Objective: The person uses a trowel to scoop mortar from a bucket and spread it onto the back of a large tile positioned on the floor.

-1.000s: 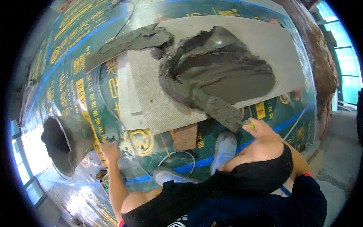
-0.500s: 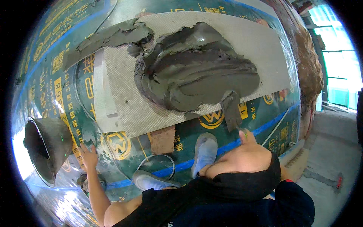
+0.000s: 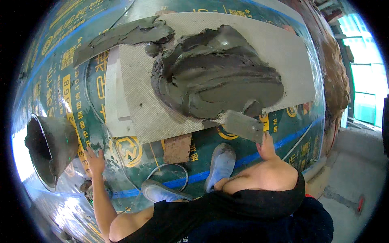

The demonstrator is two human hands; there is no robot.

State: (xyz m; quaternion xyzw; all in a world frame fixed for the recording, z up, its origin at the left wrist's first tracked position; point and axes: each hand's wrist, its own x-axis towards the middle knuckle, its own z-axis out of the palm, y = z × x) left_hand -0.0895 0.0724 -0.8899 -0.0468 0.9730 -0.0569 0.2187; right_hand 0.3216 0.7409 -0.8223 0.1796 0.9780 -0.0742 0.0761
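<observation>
A big dark-grey mound of wet mortar (image 3: 214, 81) lies on a pale textured tile (image 3: 296, 73), with a coated long strip (image 3: 117, 36) across its upper-left corner. My right hand (image 3: 266, 145) grips a trowel (image 3: 243, 124) by its handle, the mortar-stained blade angled left at the tile's near edge; a lump of mortar clings beside it. My left hand (image 3: 95, 161) rests with fingers spread on the green printed floor sheeting (image 3: 87, 101), holding nothing, just right of a dirty tipped bucket (image 3: 60, 150).
A brown board scrap (image 3: 177, 148) lies under the tile's near edge beside a cable loop (image 3: 170, 172). My shoes (image 3: 221, 162) are planted on the sheeting. A dark tool (image 3: 87, 188) sits below the bucket. To the right are rough brown material (image 3: 336, 93), concrete floor (image 3: 348, 166) and green netting (image 3: 364, 77).
The trowel has turned: its blade lay pointing up into the mortar and now angles left, lighter face up, at the tile's edge. The mound's front is smoother. My left hand stays on the sheeting.
</observation>
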